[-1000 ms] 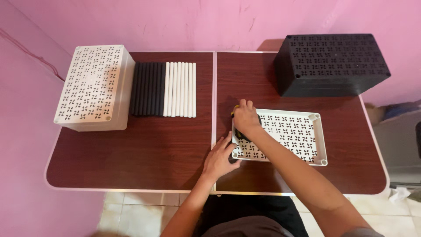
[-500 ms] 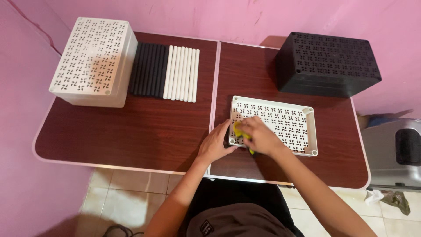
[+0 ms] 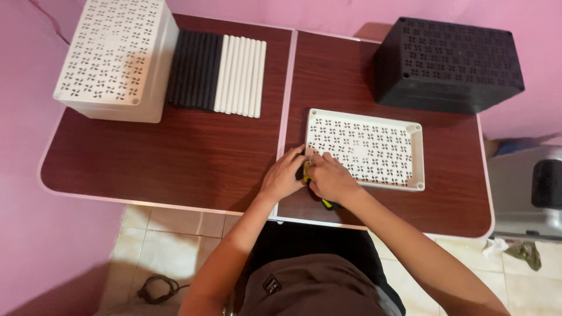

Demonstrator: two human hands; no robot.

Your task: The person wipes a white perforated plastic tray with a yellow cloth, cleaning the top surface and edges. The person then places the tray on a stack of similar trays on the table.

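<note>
Pressing together at the near-left corner of the white perforated tray (image 3: 374, 146), both hands meet over a small yellow-and-black tool (image 3: 307, 173). The left hand (image 3: 285, 174) lies flat-curled against the tray's 9 o'clock end, fingers narrow and wrapped at the corner, touching both tray and tool. The right hand (image 3: 329, 178) closes over the tool from 4 o'clock, fingers bunched tight on it; only a sliver of yellow shows between the hands and a dark bit with a yellow edge pokes out under the wrist, so which way the tool points I cannot tell.

The tray lies flat on the right half of the dark wood tabletop (image 3: 175, 152), its long axis running 9 to 3 o'clock, very slightly tilted, rim up, pinwheel cut-outs across its floor.

At 1 o'clock from the hands sits a black perforated crate (image 3: 451, 61), upside down. At 10 o'clock stands a white perforated crate (image 3: 114, 55), same pattern. Just beside it lie a row of black rods (image 3: 193, 70) and a row of white rods (image 3: 241, 76), touching side by side, long axes running 12 to 6 o'clock. Pink wall (image 3: 328, 14) behind.
</note>
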